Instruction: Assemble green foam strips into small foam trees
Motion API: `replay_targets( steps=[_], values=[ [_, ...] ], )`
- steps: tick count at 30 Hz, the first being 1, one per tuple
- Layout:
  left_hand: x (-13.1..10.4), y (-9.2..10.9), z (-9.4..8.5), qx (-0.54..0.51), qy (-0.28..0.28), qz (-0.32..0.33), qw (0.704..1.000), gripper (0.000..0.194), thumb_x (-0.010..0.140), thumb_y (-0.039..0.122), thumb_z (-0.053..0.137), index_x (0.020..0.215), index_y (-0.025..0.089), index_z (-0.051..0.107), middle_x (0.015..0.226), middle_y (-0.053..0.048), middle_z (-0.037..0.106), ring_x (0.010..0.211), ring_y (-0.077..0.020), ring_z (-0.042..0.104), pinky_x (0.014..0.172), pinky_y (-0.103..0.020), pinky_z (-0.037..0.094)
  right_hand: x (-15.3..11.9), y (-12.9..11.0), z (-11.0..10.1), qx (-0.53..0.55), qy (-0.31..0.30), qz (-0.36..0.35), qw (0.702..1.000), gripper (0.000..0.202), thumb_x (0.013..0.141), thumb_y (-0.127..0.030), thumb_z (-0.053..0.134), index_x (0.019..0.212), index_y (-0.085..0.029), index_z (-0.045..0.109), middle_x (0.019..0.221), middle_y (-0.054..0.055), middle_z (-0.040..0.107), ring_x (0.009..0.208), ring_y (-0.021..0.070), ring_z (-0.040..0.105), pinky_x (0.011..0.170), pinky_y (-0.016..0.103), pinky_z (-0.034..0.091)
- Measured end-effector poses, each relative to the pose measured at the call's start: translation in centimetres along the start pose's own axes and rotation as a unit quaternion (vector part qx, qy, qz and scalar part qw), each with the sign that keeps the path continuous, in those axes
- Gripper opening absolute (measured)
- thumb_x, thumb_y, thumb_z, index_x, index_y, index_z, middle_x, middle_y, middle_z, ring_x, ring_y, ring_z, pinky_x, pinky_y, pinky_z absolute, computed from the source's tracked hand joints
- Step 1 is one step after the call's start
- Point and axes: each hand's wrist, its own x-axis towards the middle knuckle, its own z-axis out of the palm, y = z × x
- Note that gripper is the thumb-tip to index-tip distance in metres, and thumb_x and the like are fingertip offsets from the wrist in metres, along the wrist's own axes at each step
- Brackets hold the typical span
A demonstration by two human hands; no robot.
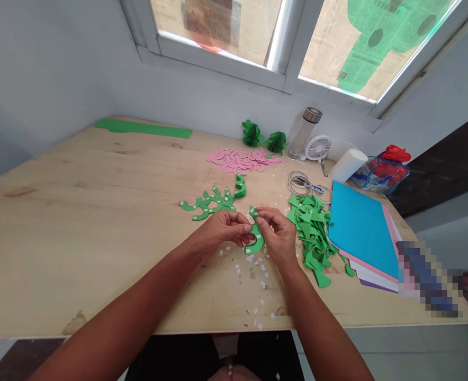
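Note:
Between my two hands is a curved green paper cutout [259, 241] with small white squares on it. My left hand [228, 228] pinches its left side, fingers closed. My right hand [278, 233] grips its upper right edge between thumb and fingers. Just beyond my left hand lie several similar green cutouts [202, 203] dotted with white squares. A small stack of curved green pieces [240, 186] sits behind them. Tiny white paper bits [262, 268] are scattered on the wooden table [79, 227] below my hands.
Green paper scraps [311, 227] heap beside my right hand, near coloured paper sheets [361, 227]. Behind are tape rings [299, 183], pink cutouts [242, 160], green paper ornaments [252, 134], a bottle [302, 132], a small fan [317, 147] and a white roll [349, 165]. A green strip [146, 128] lies far left.

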Motion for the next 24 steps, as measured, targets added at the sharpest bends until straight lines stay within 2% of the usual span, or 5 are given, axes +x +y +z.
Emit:
replay_targets(
  steps=[12, 17, 21, 24],
  values=[
    [0.06, -0.16, 0.07, 0.032, 0.012, 0.019, 0.999, 0.027, 0.066, 0.039, 0.074, 0.071, 0.015, 0.064, 0.065, -0.006, 0.070, 0.058, -0.0142, 0.061, 0.056, -0.025, 0.049, -0.01, 0.36, 0.06, 0.013, 0.005, 0.019, 1.000, 0.012, 0.079, -0.026, 0.061, 0.085, -0.021, 0.069, 0.093, 0.007, 0.068, 0.084, 0.0190, 0.064, 0.070, 0.029, 0.051],
    [0.21, -0.13, 0.00, 0.033, 0.035, 0.023, 0.999, 0.026, 0.065, 0.038, 0.074, 0.070, 0.015, 0.065, 0.065, -0.005, 0.070, 0.056, -0.0140, 0.061, 0.056, -0.025, 0.049, -0.04, 0.51, 0.10, 0.025, 0.017, 0.083, 0.996, 0.020, 0.080, -0.032, 0.061, 0.094, -0.020, 0.066, 0.088, 0.005, 0.069, 0.068, 0.0149, 0.062, 0.061, 0.026, 0.050],
    [0.22, -0.11, 0.00, 0.029, 0.049, 0.027, 0.998, 0.024, 0.066, 0.036, 0.074, 0.069, 0.014, 0.064, 0.064, -0.005, 0.070, 0.057, -0.0139, 0.061, 0.056, -0.025, 0.049, 0.11, 0.16, 0.32, 0.077, 0.021, 0.116, 0.990, 0.021, 0.078, -0.034, 0.062, 0.093, -0.019, 0.066, 0.088, 0.005, 0.070, 0.078, 0.0170, 0.064, 0.066, 0.027, 0.052],
    [0.15, -0.15, 0.00, 0.028, 0.048, 0.032, 0.998, 0.022, 0.068, 0.034, 0.073, 0.069, 0.014, 0.064, 0.064, -0.005, 0.070, 0.056, -0.0128, 0.061, 0.057, -0.024, 0.048, 0.14, -0.03, 0.43, 0.120, 0.004, 0.140, 0.983, 0.020, 0.076, -0.034, 0.064, 0.090, -0.019, 0.066, 0.085, 0.004, 0.071, 0.077, 0.0170, 0.065, 0.069, 0.028, 0.052]
  ],
)
